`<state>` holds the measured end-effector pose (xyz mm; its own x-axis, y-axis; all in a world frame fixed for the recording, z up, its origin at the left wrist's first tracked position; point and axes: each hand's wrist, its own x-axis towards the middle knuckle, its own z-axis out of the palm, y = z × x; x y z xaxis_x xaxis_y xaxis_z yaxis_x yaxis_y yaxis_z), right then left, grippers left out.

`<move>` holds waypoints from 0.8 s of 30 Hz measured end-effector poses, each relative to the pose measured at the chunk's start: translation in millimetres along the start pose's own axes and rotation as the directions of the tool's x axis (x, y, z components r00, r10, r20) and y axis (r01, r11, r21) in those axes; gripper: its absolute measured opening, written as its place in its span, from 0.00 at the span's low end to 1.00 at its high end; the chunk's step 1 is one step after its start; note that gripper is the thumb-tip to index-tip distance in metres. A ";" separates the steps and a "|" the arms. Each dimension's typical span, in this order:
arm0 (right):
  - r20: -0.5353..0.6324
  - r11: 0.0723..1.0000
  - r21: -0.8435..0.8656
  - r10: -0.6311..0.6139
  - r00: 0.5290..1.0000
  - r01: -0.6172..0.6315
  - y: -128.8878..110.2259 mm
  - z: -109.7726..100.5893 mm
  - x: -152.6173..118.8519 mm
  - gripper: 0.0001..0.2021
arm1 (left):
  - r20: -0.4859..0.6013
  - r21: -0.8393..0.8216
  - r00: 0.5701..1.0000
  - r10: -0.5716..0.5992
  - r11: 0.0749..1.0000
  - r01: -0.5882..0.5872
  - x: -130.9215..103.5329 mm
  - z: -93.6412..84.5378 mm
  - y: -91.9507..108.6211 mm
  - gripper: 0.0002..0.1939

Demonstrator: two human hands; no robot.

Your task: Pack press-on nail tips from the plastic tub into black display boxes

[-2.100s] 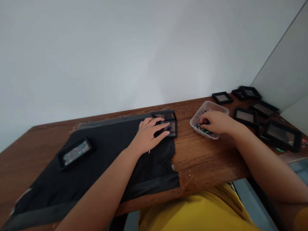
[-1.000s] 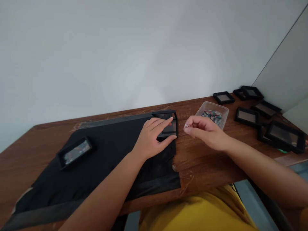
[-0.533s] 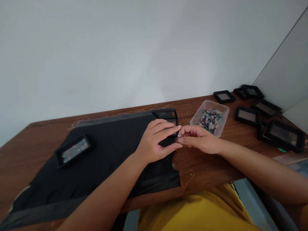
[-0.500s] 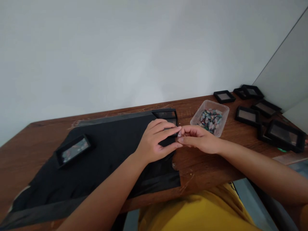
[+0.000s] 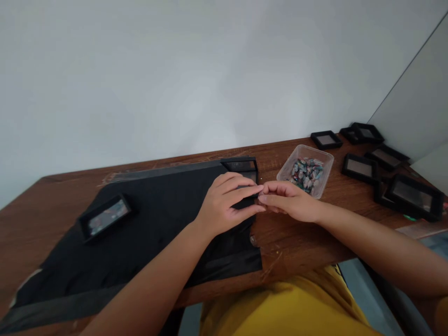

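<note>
My right hand (image 5: 287, 199) pinches a small shiny piece between thumb and fingers; only a sliver shows, and its kind is unclear. Stretched out beside it, my left hand (image 5: 227, 201) has its fingers apart, its index fingertip touching the right fingertips. Behind my left hand, a black frame (image 5: 241, 161) stands at the black cloth's (image 5: 150, 219) far right corner, partly hidden. Just beyond my right hand, a clear plastic tub (image 5: 327, 170) holds many small glossy, multicoloured pieces (image 5: 306, 173).
On the cloth's left lies a black frame (image 5: 105, 217) with colourful pieces behind its window. Several black frames (image 5: 360, 168) are spread and stacked at the right of the wooden table (image 5: 297, 242). A small clear piece (image 5: 253, 240) lies by the cloth's right edge. A wall rises behind.
My hands stay nearly in place. The pinkish piece between my right fingers, visible before, is now mostly covered by the fingertips.
</note>
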<state>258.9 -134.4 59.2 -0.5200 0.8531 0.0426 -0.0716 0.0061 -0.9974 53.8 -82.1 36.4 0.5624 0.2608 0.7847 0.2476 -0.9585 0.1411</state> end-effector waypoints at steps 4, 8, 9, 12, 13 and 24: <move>-0.004 1.000 -0.004 -0.017 1.000 0.017 0.9 0.5 0.0 0.20 | 0.007 -0.002 1.000 0.004 1.000 -0.004 0.1 -0.4 -0.1 0.15; -0.009 1.000 -0.004 -0.006 1.000 0.006 1.6 -0.2 -0.1 0.17 | 0.005 -0.016 1.000 0.008 1.000 -0.008 -0.2 -1.6 -1.9 0.15; -0.007 1.000 -0.003 -0.001 1.000 0.001 1.7 -0.4 -0.1 0.15 | 0.005 -0.015 1.000 0.011 1.000 -0.011 -0.1 -2.0 -2.2 0.15; 0.014 1.000 0.003 0.012 1.000 -0.012 1.8 -1.3 -0.4 0.11 | 0.009 -0.014 1.000 0.016 1.000 -0.016 0.5 -2.9 -2.3 0.15; 0.023 1.000 0.007 0.013 1.000 -0.014 1.9 -1.6 -0.5 0.09 | 0.010 -0.016 1.000 0.014 1.000 -0.014 0.7 -3.0 -2.1 0.15; 0.001 1.000 -0.002 0.019 1.000 -0.019 6.0 -2.0 0.2 0.07 | 0.024 0.010 0.999 0.026 1.000 -0.026 0.4 -3.1 -0.6 0.14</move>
<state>260.1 -133.2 53.1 -0.5219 0.8527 0.0236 -0.0603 -0.0093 -0.9981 51.4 -81.8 38.5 0.5871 0.2388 0.7735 0.2407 -0.9638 0.1149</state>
